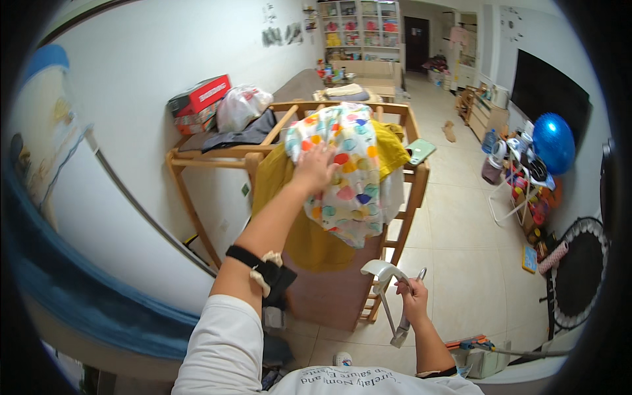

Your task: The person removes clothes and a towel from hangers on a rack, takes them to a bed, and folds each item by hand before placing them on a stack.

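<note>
My left hand (pixel 317 170) reaches forward and lies on a white garment with coloured dots (pixel 352 207); its fingers look spread on the cloth. Under the dotted garment is a mustard-yellow cloth (pixel 273 217). Both are draped over a wooden frame (pixel 416 187) like a raised bed and hang down its near side. Low on the right, my right hand (pixel 413 301) is closed around a pale grey clothes hanger (pixel 382 268), held tilted beside the frame and apart from the garments. Nothing hangs on it.
A green phone-like object (pixel 421 151) rests on the frame's right corner. Red boxes (pixel 209 94) and a plastic bag (pixel 243 108) sit at its far left. To the right are a small trampoline (pixel 579 273), a blue balloon (pixel 553 143) and a folding stand (pixel 507 191) by the wall.
</note>
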`<state>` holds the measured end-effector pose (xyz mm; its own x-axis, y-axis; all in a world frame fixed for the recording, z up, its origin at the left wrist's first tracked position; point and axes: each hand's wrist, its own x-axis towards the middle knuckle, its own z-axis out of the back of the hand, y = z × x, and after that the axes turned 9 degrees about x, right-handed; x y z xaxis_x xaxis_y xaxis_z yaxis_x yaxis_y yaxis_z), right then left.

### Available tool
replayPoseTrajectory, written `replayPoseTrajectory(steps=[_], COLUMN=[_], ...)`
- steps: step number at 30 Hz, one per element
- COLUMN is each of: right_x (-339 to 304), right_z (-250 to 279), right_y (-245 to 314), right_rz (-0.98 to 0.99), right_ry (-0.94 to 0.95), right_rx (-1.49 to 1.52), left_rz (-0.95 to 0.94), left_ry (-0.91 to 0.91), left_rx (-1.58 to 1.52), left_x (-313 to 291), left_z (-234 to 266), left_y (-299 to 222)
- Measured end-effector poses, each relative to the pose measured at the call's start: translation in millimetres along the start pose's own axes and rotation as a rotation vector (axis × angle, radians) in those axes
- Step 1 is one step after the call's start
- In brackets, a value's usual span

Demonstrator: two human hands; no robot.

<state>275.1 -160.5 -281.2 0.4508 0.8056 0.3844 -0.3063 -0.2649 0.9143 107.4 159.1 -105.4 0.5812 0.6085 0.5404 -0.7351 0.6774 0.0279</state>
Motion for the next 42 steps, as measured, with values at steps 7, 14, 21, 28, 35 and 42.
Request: replayPoseTrajectory(steps=[7,14,21,28,35,42], right_x=[6,-129,-421,-617,-666,-658], right_z=[-90,-251,-336,-352,-405,-492], right_y=[60,167,306,401,454,558], right_rz=[0.452,0.835,0.932,1.011,1.045,1.001], right_ry=[0.389,0.857,1.425,1.827,1.916,1.625], right_rx=[-0.205,0.074,0.597,1.064,1.235,1.247], left_rz=[0.135,0.827,1.105,1.616,1.714,1.21], left_ry=[0.368,0.456,-0.399,-0.771,-0.469,-0.352], left_rx=[-1.059,-1.096,-1.205,-0.53,1.171,1.68], left_x=[-229,-535,-813,-883,-887,-919], left_z=[105,272,451,558,679,863], left_y=[-8,-37,-203,-346,-361,-245])
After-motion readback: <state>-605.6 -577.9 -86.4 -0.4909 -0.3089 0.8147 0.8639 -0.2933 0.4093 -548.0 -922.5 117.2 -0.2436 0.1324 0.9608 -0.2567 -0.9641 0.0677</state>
